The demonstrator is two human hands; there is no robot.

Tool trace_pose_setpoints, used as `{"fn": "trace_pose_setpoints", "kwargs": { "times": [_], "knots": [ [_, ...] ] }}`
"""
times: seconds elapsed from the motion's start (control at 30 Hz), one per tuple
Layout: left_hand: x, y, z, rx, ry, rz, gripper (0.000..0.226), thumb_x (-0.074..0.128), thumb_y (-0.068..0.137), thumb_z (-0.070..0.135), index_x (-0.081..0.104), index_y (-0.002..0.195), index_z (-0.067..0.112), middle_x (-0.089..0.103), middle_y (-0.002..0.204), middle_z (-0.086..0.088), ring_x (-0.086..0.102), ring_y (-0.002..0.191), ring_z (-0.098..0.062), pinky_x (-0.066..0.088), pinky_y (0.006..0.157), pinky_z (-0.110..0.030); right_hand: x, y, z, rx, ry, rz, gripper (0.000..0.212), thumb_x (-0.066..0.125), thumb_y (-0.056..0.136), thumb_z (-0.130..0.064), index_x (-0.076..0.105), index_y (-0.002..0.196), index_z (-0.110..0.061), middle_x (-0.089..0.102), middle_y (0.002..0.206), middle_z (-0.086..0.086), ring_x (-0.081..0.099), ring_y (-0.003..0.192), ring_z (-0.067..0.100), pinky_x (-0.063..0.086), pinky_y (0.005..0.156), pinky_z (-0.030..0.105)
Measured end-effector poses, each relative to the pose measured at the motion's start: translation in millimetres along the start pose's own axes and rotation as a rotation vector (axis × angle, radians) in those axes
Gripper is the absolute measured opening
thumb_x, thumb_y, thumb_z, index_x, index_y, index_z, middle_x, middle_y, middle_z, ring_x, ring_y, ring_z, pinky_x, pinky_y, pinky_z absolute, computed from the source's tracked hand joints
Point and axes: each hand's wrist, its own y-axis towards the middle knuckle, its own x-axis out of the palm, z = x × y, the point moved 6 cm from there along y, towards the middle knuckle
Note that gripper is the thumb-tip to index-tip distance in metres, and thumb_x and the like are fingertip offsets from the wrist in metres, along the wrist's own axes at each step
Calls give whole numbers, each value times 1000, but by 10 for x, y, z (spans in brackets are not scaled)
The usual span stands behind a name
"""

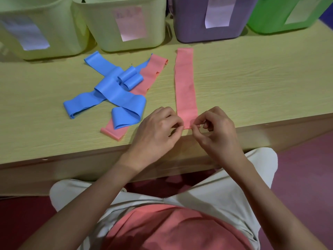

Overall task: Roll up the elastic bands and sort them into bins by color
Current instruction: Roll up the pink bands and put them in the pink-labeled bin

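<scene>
Both hands, left (pixel 158 129) and right (pixel 214 127), pinch the near end of a flat pink band (pixel 184 83) on the table (pixel 252 78).

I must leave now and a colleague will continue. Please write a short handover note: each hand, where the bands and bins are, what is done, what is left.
Left hand and right hand: each pinches a near corner of the straight pink band, lying flat on the table, not yet rolled.
Blue bands lie tangled over a second pink band, further left.
Bins at the back: two pale yellow-green, purple, green; contents not visible.
Done: pink band laid straight.
Left: roll it, bin it, then the others.
</scene>
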Motion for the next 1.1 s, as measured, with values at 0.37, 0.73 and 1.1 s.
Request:
{"fn": "trace_pose_setpoints", "kwargs": {
  "times": [0.37,0.73,1.1],
  "knots": [
    [2,9,-5,93,-6,-25,4,65,90,16,64,90,12,61,85,4,52,79,-12,47,65,-32,-102,-18,25,-282,-57,-15,9,78,79,-8,73,84,-4,57,80,7,56,69,20,47,60,32],
    [4,1,8,84,25,-4,6,66,89,16,68,89,10,61,85,1,54,82,-16,46,69,-31,-56,-5,99,-64,26,-16,7,75,81,-12,68,80,-11,55,81,0,48,69,5,37,66,10],
    [0,69,11,-58,-6,68,3,68,85,15,68,86,12,57,84,2,50,85,-15,50,69,-37,-68,58,111,66,28,9,15,80,77,-18,65,77,-17,45,76,-17,47,64,1,34,60,6]
  ]
}}
